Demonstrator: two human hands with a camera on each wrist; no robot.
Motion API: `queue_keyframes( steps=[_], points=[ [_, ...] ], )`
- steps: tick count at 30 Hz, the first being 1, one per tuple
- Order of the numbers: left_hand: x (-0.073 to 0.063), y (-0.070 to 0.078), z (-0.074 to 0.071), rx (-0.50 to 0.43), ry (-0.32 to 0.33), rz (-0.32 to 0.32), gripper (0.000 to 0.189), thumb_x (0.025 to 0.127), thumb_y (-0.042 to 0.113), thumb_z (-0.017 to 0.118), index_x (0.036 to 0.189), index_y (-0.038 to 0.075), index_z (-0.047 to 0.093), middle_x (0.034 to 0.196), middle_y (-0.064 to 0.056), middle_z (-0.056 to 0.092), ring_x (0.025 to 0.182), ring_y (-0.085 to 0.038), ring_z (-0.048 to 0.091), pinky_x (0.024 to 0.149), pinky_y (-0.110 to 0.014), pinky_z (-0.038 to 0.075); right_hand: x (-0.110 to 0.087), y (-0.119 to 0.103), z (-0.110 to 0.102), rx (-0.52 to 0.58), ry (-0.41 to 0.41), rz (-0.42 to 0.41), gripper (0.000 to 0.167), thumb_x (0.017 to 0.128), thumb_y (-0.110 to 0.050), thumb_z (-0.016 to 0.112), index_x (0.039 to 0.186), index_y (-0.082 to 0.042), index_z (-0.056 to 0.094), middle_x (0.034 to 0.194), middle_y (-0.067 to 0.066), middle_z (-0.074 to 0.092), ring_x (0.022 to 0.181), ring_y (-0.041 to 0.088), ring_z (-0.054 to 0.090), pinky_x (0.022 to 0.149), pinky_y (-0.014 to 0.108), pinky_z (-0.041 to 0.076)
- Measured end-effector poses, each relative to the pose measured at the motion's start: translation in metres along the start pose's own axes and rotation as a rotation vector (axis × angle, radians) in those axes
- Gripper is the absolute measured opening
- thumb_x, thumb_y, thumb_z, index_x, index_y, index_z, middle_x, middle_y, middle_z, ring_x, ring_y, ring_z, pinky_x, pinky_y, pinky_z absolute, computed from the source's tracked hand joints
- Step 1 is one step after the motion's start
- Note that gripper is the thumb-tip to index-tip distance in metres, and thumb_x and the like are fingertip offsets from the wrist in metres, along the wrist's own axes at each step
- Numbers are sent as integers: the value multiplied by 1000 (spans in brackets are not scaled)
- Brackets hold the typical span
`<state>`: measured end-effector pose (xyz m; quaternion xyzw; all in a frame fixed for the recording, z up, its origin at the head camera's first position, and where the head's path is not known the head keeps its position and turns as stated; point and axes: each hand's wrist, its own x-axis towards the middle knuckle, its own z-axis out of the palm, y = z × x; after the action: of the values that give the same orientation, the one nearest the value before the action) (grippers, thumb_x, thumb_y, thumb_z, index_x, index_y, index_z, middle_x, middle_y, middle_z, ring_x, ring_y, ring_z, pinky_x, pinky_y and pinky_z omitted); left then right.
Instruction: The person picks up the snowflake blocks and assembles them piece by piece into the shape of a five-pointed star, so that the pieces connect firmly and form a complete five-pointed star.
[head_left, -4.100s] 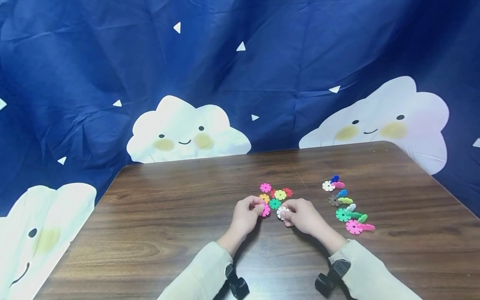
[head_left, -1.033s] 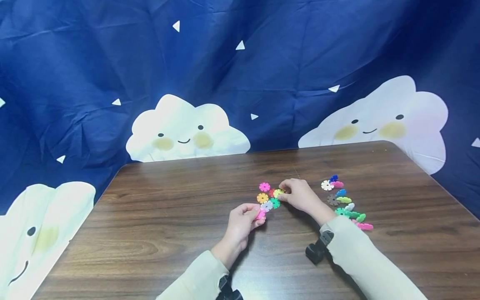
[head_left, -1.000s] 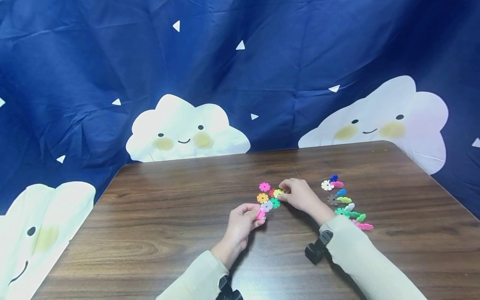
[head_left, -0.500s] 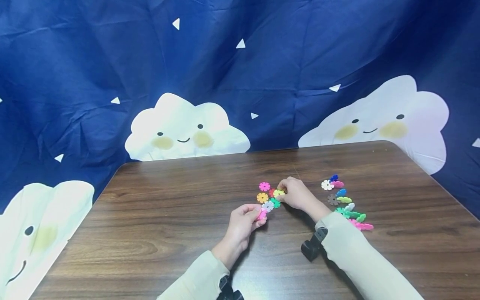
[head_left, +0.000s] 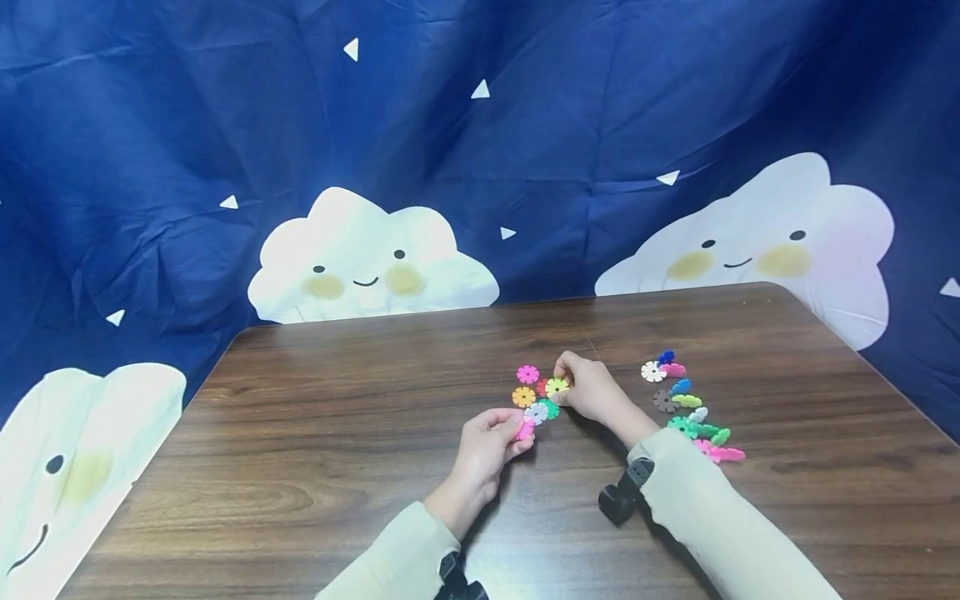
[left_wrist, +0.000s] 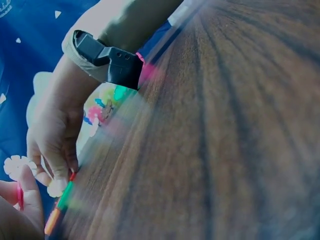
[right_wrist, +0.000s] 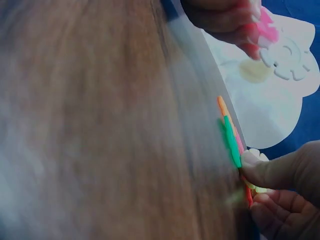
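Observation:
My left hand (head_left: 482, 454) pinches a pink notched plastic disc (head_left: 525, 430). A white disc (head_left: 536, 413) is attached to it; the right wrist view shows this white disc (right_wrist: 289, 62) held up above the table. My right hand (head_left: 588, 387) pinches a yellow disc (head_left: 557, 387) between thumb and fingers, which stands tilted in the right wrist view. Close by lie a green disc (head_left: 552, 409), partly behind the white one, an orange disc (head_left: 523, 397), another pink disc (head_left: 528, 374), and a red disc (head_left: 542, 387) mostly covered by the yellow.
To the right, joined disc groups lie in a column: white, pink and blue (head_left: 653, 372), brown, blue and lime (head_left: 664, 401), greens with white (head_left: 682, 428), and pink (head_left: 706, 451). The wooden table (head_left: 337, 433) meets a blue cloud-patterned curtain (head_left: 450, 100) behind.
About four seconds ago my right hand held the white disc apart from the pink one. Now the two are joined in my left hand, and the right has moved up to the yellow disc.

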<state>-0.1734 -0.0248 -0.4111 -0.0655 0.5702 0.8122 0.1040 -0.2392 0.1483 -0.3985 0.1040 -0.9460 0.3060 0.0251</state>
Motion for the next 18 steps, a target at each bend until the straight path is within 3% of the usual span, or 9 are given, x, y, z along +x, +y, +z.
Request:
queue_keyframes(
  steps=[8,14,18],
  points=[
    [0,1,-1,-20,-26,5,19,87,-7,53,105,-14,54,73,-2,60,65,-7,61,63,-19,54,-6,-6,-1,-7,77,12,19,78,-7,69,83,-10,51,66,1,49,62,18,46,57,29,36],
    [0,2,-2,-52,-19,16,16,85,-11,53,101,-11,54,72,-1,62,67,-8,62,65,-20,55,-16,-7,0,112,81,54,15,84,-6,65,97,-8,59,65,1,54,56,11,54,58,28,42],
    [0,3,-2,-60,-8,19,14,84,-12,52,98,-9,54,71,-1,61,67,-8,61,64,-20,55,-23,-8,-1,159,75,57,15,84,-5,63,98,-8,61,66,1,56,56,10,57,57,27,44]
  ],
)
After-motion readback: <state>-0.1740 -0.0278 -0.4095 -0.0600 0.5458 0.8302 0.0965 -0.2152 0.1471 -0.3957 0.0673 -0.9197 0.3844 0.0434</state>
